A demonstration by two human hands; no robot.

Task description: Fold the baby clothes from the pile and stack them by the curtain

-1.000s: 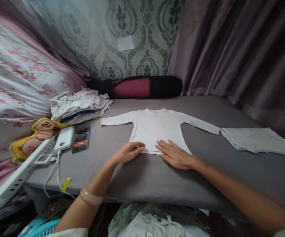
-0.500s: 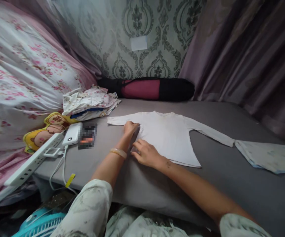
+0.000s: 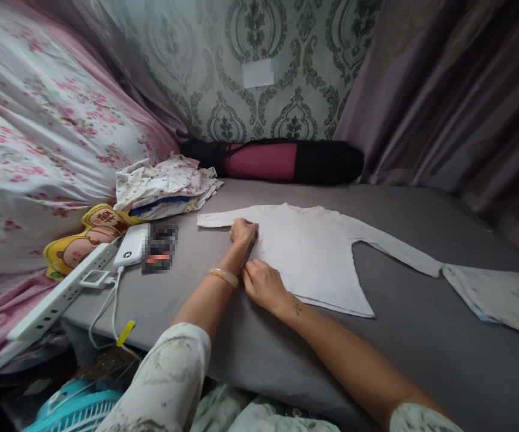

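Left hand (image 3: 243, 231) — pinching white shirt's (image 3: 315, 255) left edge | right hand (image 3: 263, 285) — pinching it too, earlier flat

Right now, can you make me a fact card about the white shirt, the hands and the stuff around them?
White shirt: spread on the gray sheet, sleeves out to both sides
Left hand: pinching the shirt's side edge, near the sleeve
Right hand: at the lower part of that edge; its grip is hidden
Left side: clothes pile, yellow cushion, white power strip
Right side: pale cloth, by the sleeve's end
Back: long black-and-pink bag
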